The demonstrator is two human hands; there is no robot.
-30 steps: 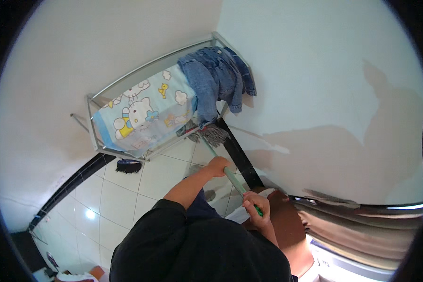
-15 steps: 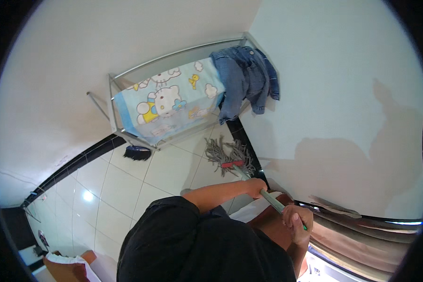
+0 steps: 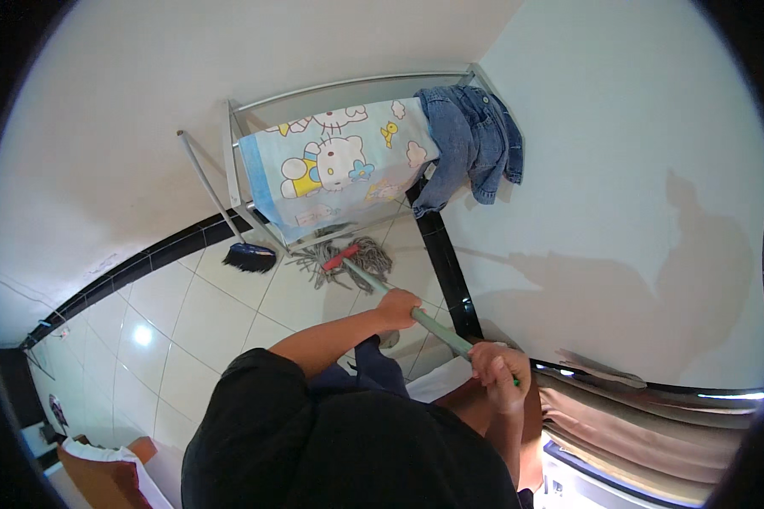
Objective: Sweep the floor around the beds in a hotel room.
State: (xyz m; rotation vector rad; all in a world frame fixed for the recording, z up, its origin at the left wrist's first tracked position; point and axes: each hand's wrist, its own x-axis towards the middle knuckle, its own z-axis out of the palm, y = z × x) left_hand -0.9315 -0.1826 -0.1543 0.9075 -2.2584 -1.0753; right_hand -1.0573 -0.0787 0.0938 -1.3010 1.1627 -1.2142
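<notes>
Both my hands grip one string mop, whose pale green handle slants from the lower right up to the floor. My left hand is wrapped around the middle of the handle. Closed around its upper end is my right hand, with a bit of bright green showing beside the fingers. At the far end a red clamp holds the grey mop strings, which lie spread on the tiles just under the front of a metal drying rack.
A cartoon-print towel and a denim jacket hang on the rack. Left of it a broom leans against the wall. Black skirting edges the white tiled floor. Brown curtains hang at the lower right.
The mop head has swept left across the tiles, from beside the right-hand skirting to below the rack. Both hands have moved left with the handle, still gripping it.
</notes>
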